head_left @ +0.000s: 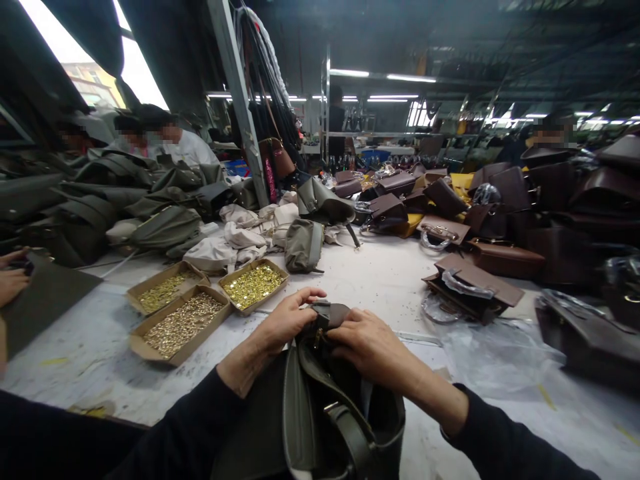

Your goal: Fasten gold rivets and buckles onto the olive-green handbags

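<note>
A dark olive bag (260, 413) lies in front of me at the table's near edge, its opening and strap with a metal buckle facing up. My left hand (283, 325) pinches a small olive tab (321, 312) at the top of the bag, thumb and fingers closed on it. On the other side of the tab, my right hand (367, 343) has its fingers bent round the bag's edge, near a small gold-coloured metal piece (319, 338). The fingertips of my right hand are partly hidden.
Three cardboard trays (220, 318) of small gold-coloured metal parts stand left of centre. Olive bags (167, 230) are piled behind them, dark brown bags (505, 253) at the right. Another person's hands (13, 283) hold an olive panel (47, 300) at the far left.
</note>
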Motion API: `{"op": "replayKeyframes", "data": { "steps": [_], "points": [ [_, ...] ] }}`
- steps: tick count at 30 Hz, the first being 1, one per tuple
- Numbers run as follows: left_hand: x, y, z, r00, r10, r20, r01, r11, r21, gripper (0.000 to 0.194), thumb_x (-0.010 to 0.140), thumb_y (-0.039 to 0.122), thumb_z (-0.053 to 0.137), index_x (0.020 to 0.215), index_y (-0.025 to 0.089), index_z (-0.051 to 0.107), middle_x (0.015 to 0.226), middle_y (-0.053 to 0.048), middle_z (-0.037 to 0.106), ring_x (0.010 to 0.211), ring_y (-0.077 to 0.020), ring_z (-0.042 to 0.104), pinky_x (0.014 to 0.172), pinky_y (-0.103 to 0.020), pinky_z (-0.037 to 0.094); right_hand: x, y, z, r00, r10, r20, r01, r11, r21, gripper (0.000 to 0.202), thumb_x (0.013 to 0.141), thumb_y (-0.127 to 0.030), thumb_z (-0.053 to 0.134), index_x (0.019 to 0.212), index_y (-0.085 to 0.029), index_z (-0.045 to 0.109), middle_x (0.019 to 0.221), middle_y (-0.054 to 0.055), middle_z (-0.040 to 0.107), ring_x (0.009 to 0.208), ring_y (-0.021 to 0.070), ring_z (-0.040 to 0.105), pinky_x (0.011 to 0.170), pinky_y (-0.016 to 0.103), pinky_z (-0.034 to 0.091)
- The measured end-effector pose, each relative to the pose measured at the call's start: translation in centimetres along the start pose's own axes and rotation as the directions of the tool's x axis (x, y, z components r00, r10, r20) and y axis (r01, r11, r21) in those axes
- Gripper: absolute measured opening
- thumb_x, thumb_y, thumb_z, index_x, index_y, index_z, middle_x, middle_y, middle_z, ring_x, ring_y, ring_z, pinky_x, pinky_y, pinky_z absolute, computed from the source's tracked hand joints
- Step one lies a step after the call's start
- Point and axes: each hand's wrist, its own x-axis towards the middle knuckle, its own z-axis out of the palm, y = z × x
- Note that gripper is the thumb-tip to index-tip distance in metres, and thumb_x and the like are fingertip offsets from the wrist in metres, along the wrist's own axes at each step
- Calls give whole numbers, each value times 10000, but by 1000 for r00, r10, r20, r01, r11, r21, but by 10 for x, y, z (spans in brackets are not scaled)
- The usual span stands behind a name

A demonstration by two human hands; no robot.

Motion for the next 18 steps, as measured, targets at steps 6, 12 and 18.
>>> {"op": "replayKeyframes", "data": {
  "steps": [6,12,18],
  "points": [
    [-6,6,-7,980,-51,192,58,998,-34,577,589,114,650,1164,158,668,1019,-61,738,864,-168,660,760,-251,468,-37,-62,-11,963,-255,-87,263,958,112,400,826,-605,777,1056,-284,713,824,-5,737,802,200,644,730,329,484],
    [-10,22,-17,929,-43,368,-54,967,250,525,610,147,633,1134,166,667,949,-21,716,855,-177,648,721,-232,468,-54,-100,52,841,-414,-349,367,910,-194,116,961,-230,627,1048,-266,695,557,-53,581,530,158,519,607,310,441],
    [-19,30,-11,913,100,396,-346,705,619,379,777,222,604,1141,229,712,1006,-14,740,915,-203,663,811,-255,487,-53,-98,34,825,-455,-334,402,889,-220,105,916,-132,583,901,-192,668,501,-51,524,513,157,484,619,311,463]
  ]
}}
